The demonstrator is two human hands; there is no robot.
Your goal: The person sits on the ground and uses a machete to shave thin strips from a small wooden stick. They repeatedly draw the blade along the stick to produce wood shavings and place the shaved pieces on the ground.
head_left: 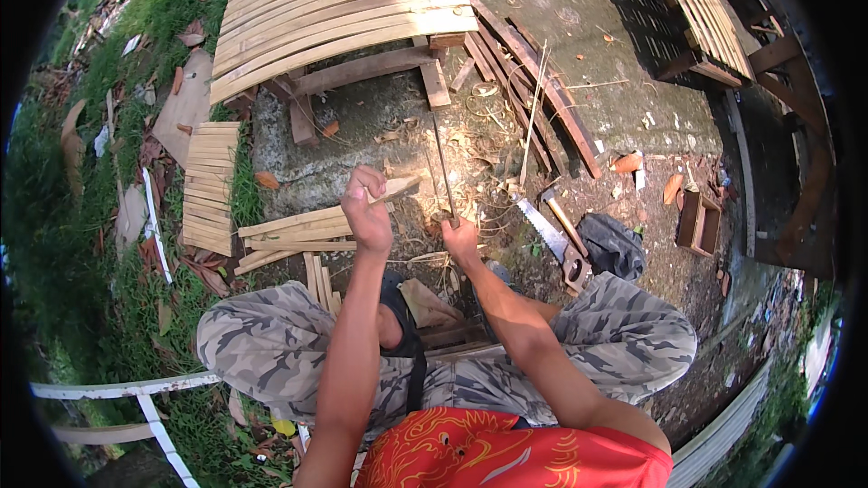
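My left hand (369, 217) is raised in a closed fist. A pale wooden piece (398, 190) juts from its right side; its kind is unclear. Lower and to the right, my right hand (459, 240) is closed around the near end of a long thin strip (443, 163), which points away from me toward the slatted bench. Bamboo slats (294, 228) lie on the ground left of my left hand. Thin curled shavings (466, 183) are scattered beyond both hands.
Ahead stands a low bamboo-slat bench (344, 14). A handsaw (547, 233), a wooden-handled tool (565, 219) and a dark cloth or bag (612, 246) lie to my right. Farther off are dark planks (542, 81), a small wooden box (698, 223) and another slatted piece (701, 4).
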